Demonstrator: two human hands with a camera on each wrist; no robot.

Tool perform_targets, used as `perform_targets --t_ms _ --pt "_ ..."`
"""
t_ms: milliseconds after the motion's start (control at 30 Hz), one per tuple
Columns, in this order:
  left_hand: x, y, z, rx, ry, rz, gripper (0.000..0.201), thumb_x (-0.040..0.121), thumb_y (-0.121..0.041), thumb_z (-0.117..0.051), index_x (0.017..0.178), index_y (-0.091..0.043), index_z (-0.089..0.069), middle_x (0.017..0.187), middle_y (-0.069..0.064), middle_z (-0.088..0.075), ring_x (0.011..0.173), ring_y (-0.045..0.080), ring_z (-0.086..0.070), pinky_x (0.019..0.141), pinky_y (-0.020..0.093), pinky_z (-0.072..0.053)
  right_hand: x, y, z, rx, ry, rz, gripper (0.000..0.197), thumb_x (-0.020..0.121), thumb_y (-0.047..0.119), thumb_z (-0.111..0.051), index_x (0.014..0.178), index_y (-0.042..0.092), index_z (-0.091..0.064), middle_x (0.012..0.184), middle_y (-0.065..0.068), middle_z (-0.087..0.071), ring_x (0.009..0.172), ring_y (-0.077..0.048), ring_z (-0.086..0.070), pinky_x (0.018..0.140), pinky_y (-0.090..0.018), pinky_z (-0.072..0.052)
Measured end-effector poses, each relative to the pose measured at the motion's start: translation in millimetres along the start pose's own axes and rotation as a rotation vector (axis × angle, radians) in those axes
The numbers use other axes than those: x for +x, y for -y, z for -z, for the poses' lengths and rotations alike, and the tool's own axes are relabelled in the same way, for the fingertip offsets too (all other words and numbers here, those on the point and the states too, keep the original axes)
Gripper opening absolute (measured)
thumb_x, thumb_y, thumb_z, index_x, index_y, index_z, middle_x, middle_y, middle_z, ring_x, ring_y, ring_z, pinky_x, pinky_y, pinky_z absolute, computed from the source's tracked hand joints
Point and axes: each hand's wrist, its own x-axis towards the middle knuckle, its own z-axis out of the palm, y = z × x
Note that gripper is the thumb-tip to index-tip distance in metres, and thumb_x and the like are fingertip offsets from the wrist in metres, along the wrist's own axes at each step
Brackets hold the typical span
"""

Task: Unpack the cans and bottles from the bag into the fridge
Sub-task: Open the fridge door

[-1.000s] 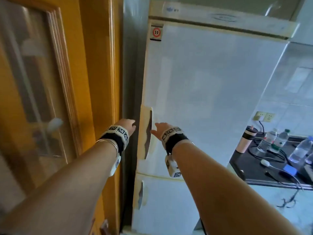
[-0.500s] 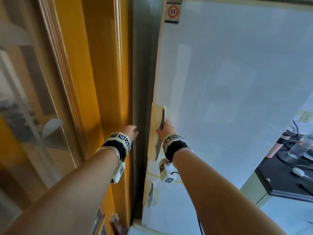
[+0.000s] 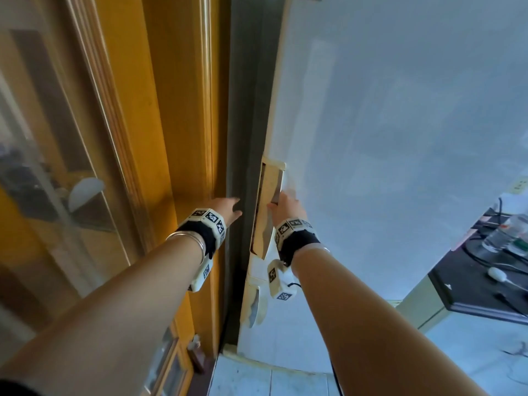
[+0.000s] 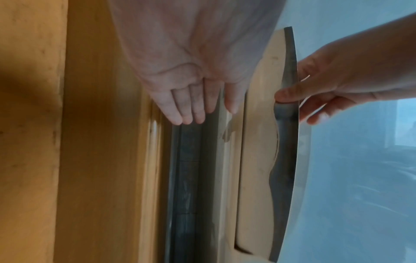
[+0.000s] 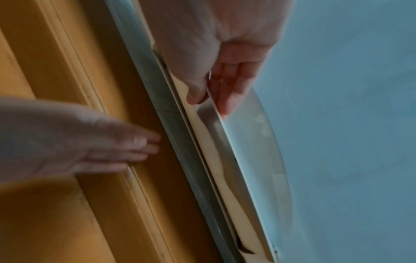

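Nearest, 2 forearms reach forward. The left hand is flat with straight fingers held together, at 11 o'clock in the head view, beside the dark gap between the yellow wooden door frame and the fridge; contact cannot be told. The right hand, at 12 o'clock, pinches the edge of the fridge's recessed handle, thumb in front, fingers tucked behind. The fridge door looks closed. Farther off at 3 o'clock, water bottles stand on a black counter.
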Motion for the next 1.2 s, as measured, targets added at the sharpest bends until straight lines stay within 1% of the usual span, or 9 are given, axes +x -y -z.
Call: perform_targets --t_ms 100,200,300,467,600,767,933,1067,1200 --pt "-9.3 -23.1 13.4 -0.156 -0.045 -0.033 0.063 0.094 -0.036 -0.049 0.148 -0.023 -0.018 0.150 0.007 -0.035 0.132 0.028 -0.043 0.104 0.041 -0.041 -10.7 0.8 4.2 -0.038 0.036 0.023 0.030 0.097 0.023 -0.049 0.122 0.005 -0.048 0.109 -0.014 -0.062 0.099 -0.030 -0.064 0.081 -0.033 -0.050" --pt "-18.7 -47.8 31.1 -0.251 -0.117 -0.081 0.070 0.093 -0.043 -0.048 0.150 -0.027 -0.009 0.152 0.005 -0.032 0.134 0.030 -0.042 0.103 0.040 -0.041 -22.9 -1.4 9.8 -0.050 0.092 0.013 0.024 0.097 0.022 -0.045 0.116 0.009 -0.053 0.107 -0.013 -0.065 0.095 -0.029 -0.064 0.075 -0.032 -0.049" --pt "-29.1 -69.9 42.8 -0.336 -0.153 -0.125 0.069 0.091 -0.043 -0.052 0.147 -0.019 -0.021 0.148 0.007 -0.038 0.133 0.030 -0.042 0.106 0.041 -0.037 -38.5 -9.0 25.1 -0.155 0.084 0.027 0.029 0.098 0.023 -0.038 0.117 0.010 -0.054 0.109 -0.014 -0.065 0.098 -0.032 -0.063 0.076 -0.033 -0.046" --pt "-55.3 -83.4 38.9 -0.498 -0.222 -0.075 0.064 0.087 -0.035 -0.061 0.140 -0.012 -0.034 0.142 0.011 -0.045 0.129 0.031 -0.045 0.104 0.042 -0.038 -67.0 -21.8 66.5 -0.180 -0.157 0.107 0.025 0.099 0.021 -0.033 0.113 0.013 -0.052 0.118 -0.010 -0.059 0.102 -0.033 -0.059 0.077 -0.034 -0.041" --pt "-83.7 -86.0 40.3 -0.555 -0.260 -0.131 0.061 0.085 -0.033 -0.065 0.135 -0.011 -0.037 0.134 0.012 -0.052 0.120 0.033 -0.053 0.095 0.041 -0.044 -89.5 -17.7 94.2 -0.171 -0.352 0.257 0.035 0.093 0.022 -0.045 0.128 0.018 -0.045 0.128 -0.005 -0.045 0.112 -0.027 -0.049 0.088 -0.036 -0.040" --pt "-124.8 -92.3 46.0 -0.584 -0.316 -0.222 0.049 0.091 -0.033 -0.057 0.130 -0.007 -0.042 0.132 0.013 -0.053 0.120 0.032 -0.053 0.098 0.036 -0.043 -124.6 6.6 107.4 -0.156 -0.512 0.308 0.062 0.089 0.037 -0.055 0.144 0.027 -0.029 0.145 -0.001 -0.030 0.130 -0.026 -0.035 0.106 -0.043 -0.034" --pt "-172.0 -77.8 37.1 -0.608 -0.245 -0.354 0.036 0.094 -0.035 -0.051 0.123 -0.014 -0.049 0.122 0.004 -0.059 0.112 0.022 -0.057 0.088 0.025 -0.043 -170.5 33.4 113.8 -0.064 -0.512 0.151 0.086 0.084 0.052 -0.057 0.150 0.036 -0.005 0.156 -0.003 -0.004 0.144 -0.031 -0.012 0.112 -0.054 -0.026" --pt "-207.1 -75.4 26.2 -0.737 -0.155 -0.465 0.033 0.097 -0.033 -0.043 0.121 -0.011 -0.053 0.114 0.013 -0.063 0.104 0.028 -0.063 0.093 0.041 -0.053 -214.0 34.2 115.1 0.008 -0.456 0.009 0.104 0.082 0.058 -0.058 0.146 0.037 0.021 0.156 -0.001 0.025 0.147 -0.030 0.009 0.116 -0.057 -0.015" --pt "-240.5 -84.7 16.1 -0.729 -0.099 -0.547 0.034 0.100 -0.027 -0.037 0.123 -0.005 -0.051 0.114 0.017 -0.062 0.098 0.026 -0.065 0.072 0.013 -0.054 -247.1 14.4 128.7 0.005 -0.522 -0.010 0.112 0.080 0.047 -0.067 0.147 0.030 0.021 0.158 -0.006 0.019 0.147 -0.033 0.002 0.117 -0.052 -0.017"
